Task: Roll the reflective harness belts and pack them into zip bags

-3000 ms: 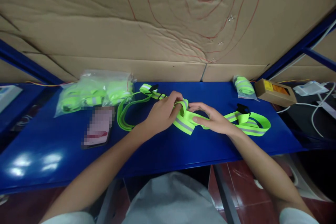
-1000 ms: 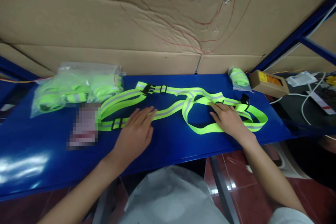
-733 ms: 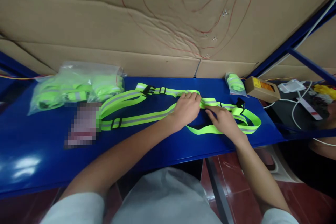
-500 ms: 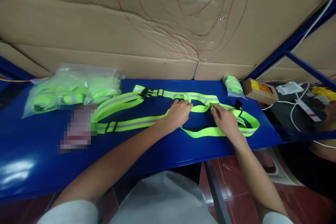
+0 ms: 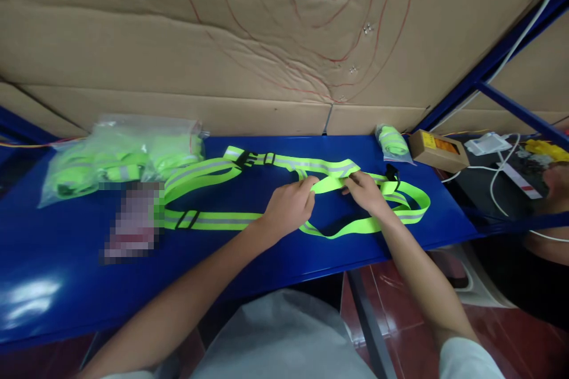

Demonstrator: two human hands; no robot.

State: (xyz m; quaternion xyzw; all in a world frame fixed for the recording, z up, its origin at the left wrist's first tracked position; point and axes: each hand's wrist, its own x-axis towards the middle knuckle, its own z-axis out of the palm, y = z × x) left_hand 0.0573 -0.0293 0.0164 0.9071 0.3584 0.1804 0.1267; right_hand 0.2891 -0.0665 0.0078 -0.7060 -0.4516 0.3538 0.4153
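A neon yellow-green reflective strap (image 5: 226, 221) with a grey stripe lies in loops across the blue table. Black slider pieces and a black buckle (image 5: 244, 159) sit along it on the left; another black clip (image 5: 392, 173) is at its right. My left hand (image 5: 291, 204) pinches a strap section near the middle of the loops. Just right of it, my right hand (image 5: 363, 190) has its fingers closed on the same strap, where bands overlap. A short stretch of strap runs between the two hands. My fingertips are partly hidden.
Clear bags (image 5: 120, 154) of rolled neon straps stand at the back left, beside a pixelated patch. At the back right are a small bagged strap (image 5: 393, 143) and a cardboard box (image 5: 439, 151). A cardboard sheet (image 5: 249, 41) rises behind the blue table (image 5: 80, 231). Another person sits at the right.
My left hand has moved slightly left and down, drawing a section of strap with it. My right hand has shifted a little left, still gripping the strap. The view has shifted slightly.
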